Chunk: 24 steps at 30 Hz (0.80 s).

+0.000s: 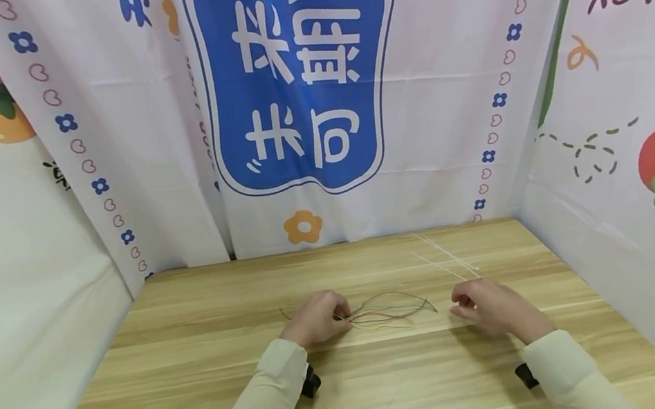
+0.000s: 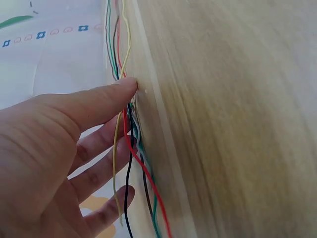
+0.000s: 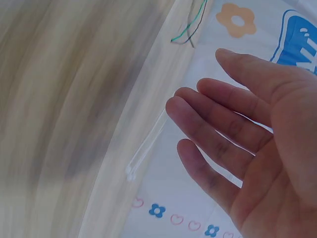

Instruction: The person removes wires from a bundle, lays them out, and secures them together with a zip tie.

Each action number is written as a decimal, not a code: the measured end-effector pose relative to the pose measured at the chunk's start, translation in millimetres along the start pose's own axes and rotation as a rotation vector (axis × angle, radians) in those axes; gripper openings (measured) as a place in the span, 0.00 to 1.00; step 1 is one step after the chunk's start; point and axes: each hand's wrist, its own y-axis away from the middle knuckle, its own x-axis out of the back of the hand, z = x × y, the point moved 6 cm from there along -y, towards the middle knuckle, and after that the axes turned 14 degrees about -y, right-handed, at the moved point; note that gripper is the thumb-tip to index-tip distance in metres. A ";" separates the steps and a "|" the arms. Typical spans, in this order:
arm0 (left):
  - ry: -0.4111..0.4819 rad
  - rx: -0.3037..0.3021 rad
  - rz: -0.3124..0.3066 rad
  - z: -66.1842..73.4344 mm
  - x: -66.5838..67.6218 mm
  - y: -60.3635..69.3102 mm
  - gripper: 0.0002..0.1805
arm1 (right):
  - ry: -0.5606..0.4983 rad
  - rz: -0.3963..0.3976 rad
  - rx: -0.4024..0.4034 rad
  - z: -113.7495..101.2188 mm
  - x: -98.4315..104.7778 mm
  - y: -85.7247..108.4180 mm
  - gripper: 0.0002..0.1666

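Between the thumb and a fingertip, my left hand (image 1: 320, 317) pinches a bundle of thin coloured wires (image 1: 359, 317) above the wooden table. In the left wrist view, red (image 2: 149, 171), yellow, black and green strands fan out on both sides of the pinch. My right hand (image 1: 494, 307) holds nothing, its fingers relaxed and slightly bent. It hovers to the right of the wires' loose ends, with a gap between. Just beyond it lie several thin white cable ties (image 1: 450, 254); the right wrist view shows their heads (image 3: 131, 173) near the fingertips.
The wood-grain table (image 1: 391, 391) extends around both hands. A printed white cloth (image 1: 180, 232) hangs along its back edge, with more cloth at the left and right sides. A small black device (image 1: 310, 381) sits at the left wrist, another (image 1: 526, 376) at the right.
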 end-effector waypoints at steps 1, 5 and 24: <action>0.006 0.001 0.003 0.8 0.4 -0.3 0.05 | 0.001 0.003 -0.009 2.8 1.7 1.1 0.08; 0.008 -0.004 0.012 3.8 2.0 -0.5 0.03 | -0.004 -0.003 -0.053 15.3 6.8 4.2 0.09; 0.027 0.009 0.005 -2.5 1.0 3.0 0.08 | 0.095 0.004 -0.205 60.2 32.8 -4.7 0.05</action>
